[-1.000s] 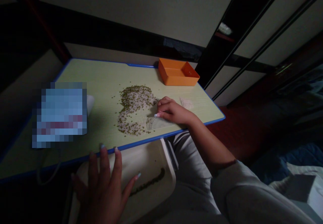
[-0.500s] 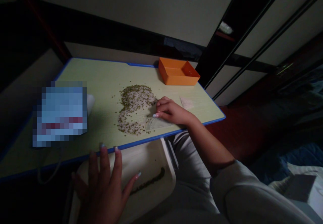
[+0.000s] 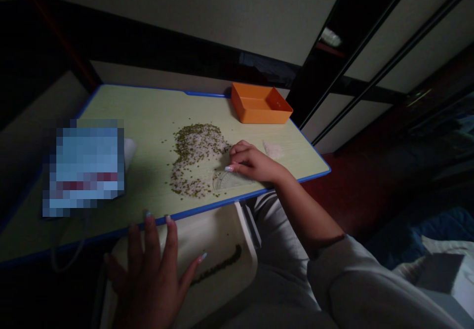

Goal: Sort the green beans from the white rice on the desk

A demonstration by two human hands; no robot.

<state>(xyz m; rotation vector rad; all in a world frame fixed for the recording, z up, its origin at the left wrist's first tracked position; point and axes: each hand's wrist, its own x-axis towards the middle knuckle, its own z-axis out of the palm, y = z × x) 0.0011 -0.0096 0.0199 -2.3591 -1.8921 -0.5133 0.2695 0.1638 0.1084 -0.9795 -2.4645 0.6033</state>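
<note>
A heap of green beans mixed with white grains (image 3: pixel 196 158) lies on the pale table (image 3: pixel 148 121). My right hand (image 3: pixel 252 163) rests beside the heap's right edge, fingers curled and pressed on a clear plastic protractor (image 3: pixel 231 181) lying flat. A small pile of white grains (image 3: pixel 273 149) sits just right of that hand. My left hand (image 3: pixel 151 269) is spread flat on a white tray (image 3: pixel 218 250) held under the table's front edge; a row of green beans (image 3: pixel 220 266) lies in the tray.
An orange box (image 3: pixel 259 105) stands at the table's far right corner. A blurred rectangular object (image 3: pixel 85 168) lies on the left, with a cord (image 3: pixel 66 255) hanging over the blue front edge. Dark frame bars rise behind and to the right.
The view has shifted slightly. My right hand and the protractor stay at the heap's edge, and my left hand keeps its place on the tray.
</note>
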